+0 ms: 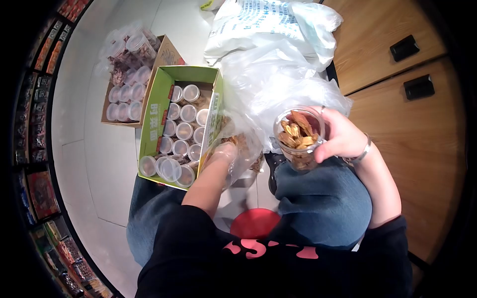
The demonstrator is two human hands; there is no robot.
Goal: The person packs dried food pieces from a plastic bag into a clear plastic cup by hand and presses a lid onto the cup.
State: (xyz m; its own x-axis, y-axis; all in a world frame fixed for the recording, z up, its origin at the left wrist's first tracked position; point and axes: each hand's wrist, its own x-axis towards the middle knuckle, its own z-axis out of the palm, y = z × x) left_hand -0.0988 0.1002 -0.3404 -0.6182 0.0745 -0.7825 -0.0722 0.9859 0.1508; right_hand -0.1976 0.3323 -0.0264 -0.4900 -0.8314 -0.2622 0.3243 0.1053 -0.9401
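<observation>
In my right hand (343, 135) is a clear round plastic jar (299, 160), its open mouth facing up. Brown dried pieces (299, 130) fill it to near the rim. My left hand (224, 153) reaches into a clear plastic bag (244, 130) that holds more brown pieces. The bag film and its contents hide those fingers. Left of the bag stands a green cardboard box (158, 82) with several lidded clear jars (184, 131) in rows. A few loose clear lids (170, 170) lie at its near end.
Behind the green box, a brown carton (105, 107) holds several lidded tubs and bagged tubs. A large white sack (258, 25) and crumpled clear plastic (293, 74) lie ahead. Wooden cabinet doors (397, 129) stand at right, stocked shelves (42, 198) at left. A red stool (255, 223) shows below me.
</observation>
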